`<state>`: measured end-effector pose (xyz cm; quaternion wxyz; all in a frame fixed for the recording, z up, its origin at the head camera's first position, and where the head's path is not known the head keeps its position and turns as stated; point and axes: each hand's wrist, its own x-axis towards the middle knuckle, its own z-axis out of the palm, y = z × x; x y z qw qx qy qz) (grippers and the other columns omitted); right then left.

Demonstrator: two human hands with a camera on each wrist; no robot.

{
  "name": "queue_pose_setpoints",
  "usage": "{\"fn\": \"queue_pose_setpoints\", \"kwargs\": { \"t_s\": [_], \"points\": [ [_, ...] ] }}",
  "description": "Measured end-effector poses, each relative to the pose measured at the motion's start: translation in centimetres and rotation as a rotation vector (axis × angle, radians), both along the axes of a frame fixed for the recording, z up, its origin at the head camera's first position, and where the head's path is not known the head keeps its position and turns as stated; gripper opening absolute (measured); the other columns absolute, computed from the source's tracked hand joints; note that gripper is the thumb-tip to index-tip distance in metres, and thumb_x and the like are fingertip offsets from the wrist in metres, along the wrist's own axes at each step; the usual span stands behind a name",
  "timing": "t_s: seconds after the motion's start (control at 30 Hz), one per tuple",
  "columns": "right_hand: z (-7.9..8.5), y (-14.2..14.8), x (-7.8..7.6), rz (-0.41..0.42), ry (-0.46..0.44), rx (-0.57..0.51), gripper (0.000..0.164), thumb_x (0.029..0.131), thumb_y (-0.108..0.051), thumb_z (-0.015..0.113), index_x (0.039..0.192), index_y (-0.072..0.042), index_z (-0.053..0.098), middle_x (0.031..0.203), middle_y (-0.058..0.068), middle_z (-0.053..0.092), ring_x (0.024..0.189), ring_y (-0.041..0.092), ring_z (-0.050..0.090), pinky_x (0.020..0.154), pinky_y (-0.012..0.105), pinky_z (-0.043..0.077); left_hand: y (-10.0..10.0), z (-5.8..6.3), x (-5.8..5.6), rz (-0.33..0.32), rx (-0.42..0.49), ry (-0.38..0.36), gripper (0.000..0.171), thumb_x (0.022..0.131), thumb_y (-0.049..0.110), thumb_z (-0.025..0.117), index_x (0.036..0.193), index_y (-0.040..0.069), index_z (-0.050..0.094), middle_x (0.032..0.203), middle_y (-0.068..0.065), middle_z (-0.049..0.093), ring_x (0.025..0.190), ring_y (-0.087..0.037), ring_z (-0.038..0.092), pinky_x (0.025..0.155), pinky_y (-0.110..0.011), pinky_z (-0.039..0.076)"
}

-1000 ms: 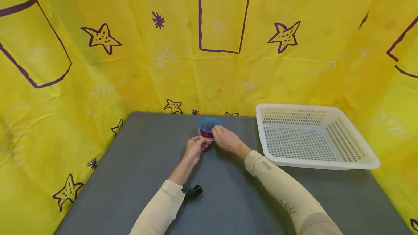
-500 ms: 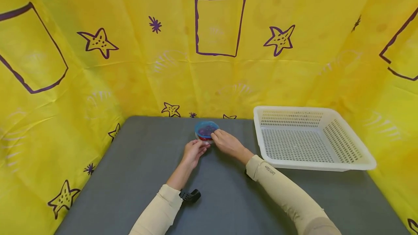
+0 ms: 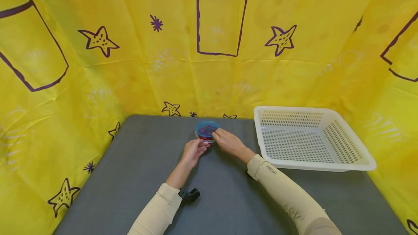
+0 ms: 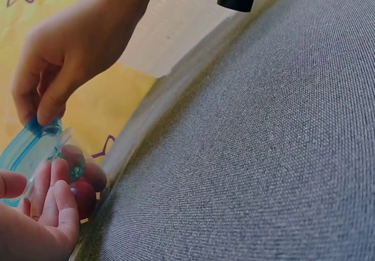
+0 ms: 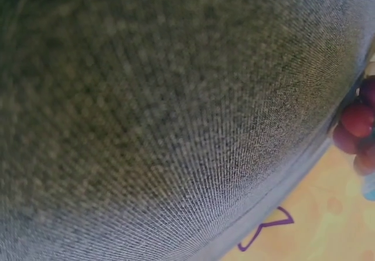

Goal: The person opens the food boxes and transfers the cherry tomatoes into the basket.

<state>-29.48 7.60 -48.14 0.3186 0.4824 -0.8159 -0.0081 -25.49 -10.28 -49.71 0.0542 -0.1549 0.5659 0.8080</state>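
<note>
A small round clear plastic container [image 3: 212, 141] with a blue lid [image 3: 205, 123] over its top stands near the back of the table. Red round fruits [image 4: 84, 197] show through its wall, and some also appear at the right edge of the right wrist view. My left hand [image 3: 192, 151] holds the near side, fingers along the wall and thumb near the lid. From the right, my right hand [image 3: 229, 143] pinches the lid's rim between thumb and fingers. In the left wrist view, the lid slants above the fruits.
A white perforated plastic basket [image 3: 266, 160] stands on the grey table [image 3: 222, 206], right of my right hand. Yellow cloth [image 3: 140, 68] with purple drawings hangs behind the table and along both sides. A black strap [image 3: 190, 194] sits at my left wrist.
The blue lid, earlier tilted up at the back, now lies flatter over the container. My left fingers have spread along its near side. The head view has shifted slightly.
</note>
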Motion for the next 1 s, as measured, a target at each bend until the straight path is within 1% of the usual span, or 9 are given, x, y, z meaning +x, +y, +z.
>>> {"fn": "queue_pose_setpoints", "kwargs": {
  "t_s": [0.07,0.1,0.17,0.27,0.33,0.43,0.67,0.8,1.0],
  "points": [
    [0.1,0.0,0.1,0.005,-0.004,-0.014,0.019,0.086,0.001,0.065,0.105,-0.001,0.062,0.095,0.010,0.062,0.087,0.020,0.062,0.084,0.028,0.054,-0.2,0.1,0.1,-0.017,-0.002,0.001,0.025,0.099,0.013,0.050,0.114,-0.006,0.051,0.074,0.003,0.070,0.072,-0.007,0.069,0.075,-0.023,0.056],
    [0.1,0.0,0.2,0.004,-0.007,-0.018,0.020,0.085,0.000,0.066,0.105,-0.002,0.062,0.095,0.010,0.063,0.088,0.020,0.063,0.084,0.028,0.055,-0.2,0.4,0.3,-0.025,-0.001,0.004,0.026,0.099,0.013,0.050,0.115,-0.007,0.051,0.075,0.003,0.070,0.073,-0.007,0.069,0.075,-0.023,0.056],
    [0.2,0.1,0.2,0.001,-0.010,-0.023,0.021,0.085,0.000,0.068,0.105,-0.002,0.063,0.096,0.009,0.063,0.089,0.020,0.063,0.086,0.028,0.055,-0.3,0.4,0.4,-0.031,0.000,0.007,0.025,0.099,0.012,0.050,0.115,-0.007,0.051,0.075,0.003,0.070,0.073,-0.007,0.069,0.075,-0.024,0.056],
    [0.2,0.1,0.2,0.000,-0.014,-0.039,0.021,0.085,-0.001,0.068,0.105,-0.002,0.063,0.098,0.010,0.064,0.091,0.021,0.064,0.087,0.028,0.054,-0.4,0.3,0.4,-0.018,-0.007,0.006,0.026,0.098,0.012,0.052,0.114,-0.008,0.051,0.074,0.003,0.070,0.072,-0.007,0.069,0.074,-0.023,0.056],
    [0.2,0.1,0.2,0.002,-0.017,-0.059,0.021,0.084,-0.001,0.068,0.105,-0.003,0.064,0.099,0.010,0.065,0.092,0.022,0.064,0.087,0.029,0.054,-0.3,-0.1,0.1,-0.002,-0.007,0.003,0.025,0.098,0.013,0.053,0.113,-0.007,0.053,0.073,0.004,0.069,0.071,-0.006,0.069,0.072,-0.021,0.056],
    [0.4,0.2,0.2,0.000,-0.041,-0.094,0.021,0.084,0.000,0.067,0.105,-0.003,0.064,0.099,0.010,0.065,0.093,0.023,0.064,0.087,0.031,0.054,-0.2,-0.3,0.1,0.011,-0.013,-0.001,0.026,0.097,0.013,0.055,0.113,-0.008,0.054,0.072,0.004,0.069,0.070,-0.006,0.069,0.070,-0.019,0.056],
    [1.0,0.4,0.9,0.004,-0.196,-0.266,0.018,0.088,-0.001,0.066,0.106,-0.001,0.065,0.099,0.011,0.066,0.094,0.025,0.064,0.082,0.035,0.056,-0.3,-0.2,0.1,0.005,-0.008,0.007,0.026,0.098,0.012,0.053,0.114,-0.008,0.054,0.072,0.004,0.069,0.070,-0.006,0.069,0.072,-0.019,0.056],
    [1.1,0.6,0.9,0.009,-0.214,-0.336,0.016,0.089,-0.003,0.066,0.105,-0.002,0.066,0.097,0.009,0.067,0.092,0.024,0.063,0.082,0.034,0.055,-0.3,-0.1,0.2,0.001,-0.011,0.010,0.026,0.098,0.012,0.054,0.114,-0.008,0.054,0.072,0.004,0.069,0.070,-0.006,0.069,0.072,-0.019,0.056],
    [1.3,1.1,1.2,0.053,-0.219,-0.460,0.019,0.084,0.001,0.070,0.102,-0.002,0.070,0.093,0.008,0.068,0.089,0.023,0.063,0.080,0.034,0.055,-0.3,0.2,0.3,0.013,-0.002,-0.004,0.017,0.098,0.011,0.053,0.105,-0.003,0.058,0.071,0.004,0.069,0.069,-0.006,0.069,0.072,-0.021,0.056]
  ]
}}
